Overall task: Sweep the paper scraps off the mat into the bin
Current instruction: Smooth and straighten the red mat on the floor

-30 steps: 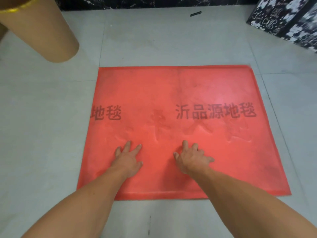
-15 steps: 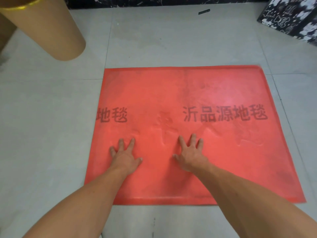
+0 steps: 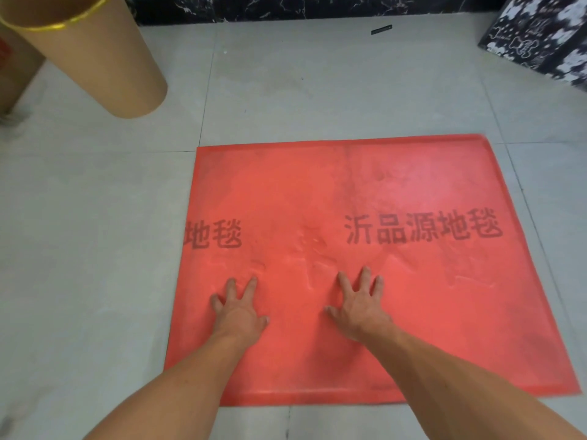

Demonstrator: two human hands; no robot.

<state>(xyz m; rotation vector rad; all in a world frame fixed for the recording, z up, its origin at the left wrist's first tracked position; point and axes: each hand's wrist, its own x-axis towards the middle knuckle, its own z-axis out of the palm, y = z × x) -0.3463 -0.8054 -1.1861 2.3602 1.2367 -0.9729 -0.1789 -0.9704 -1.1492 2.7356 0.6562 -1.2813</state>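
Observation:
A red mat [image 3: 349, 192] with dark printed characters lies flat on the grey tiled floor. My left hand [image 3: 238, 312] rests palm down on its near left part, fingers spread and straight. My right hand [image 3: 359, 303] lies palm down near the mat's middle, fingers spread too. Neither hand holds anything. No paper scraps show on the mat. The tan cylindrical bin [image 3: 85, 55] with a gold rim stands on the floor at the far left, beyond the mat's far left corner.
A black-and-white patterned box [image 3: 546, 36] sits at the far right. A small dark object [image 3: 381, 29] lies on the floor by the dark marble skirting [image 3: 301, 7]. Another brown container edge [image 3: 12, 74] shows at the left border.
The view has shifted, so the mat and bin sit further right and lower in frame. My right hand's fingers have spread flatter; both hands stay pressed on the mat.

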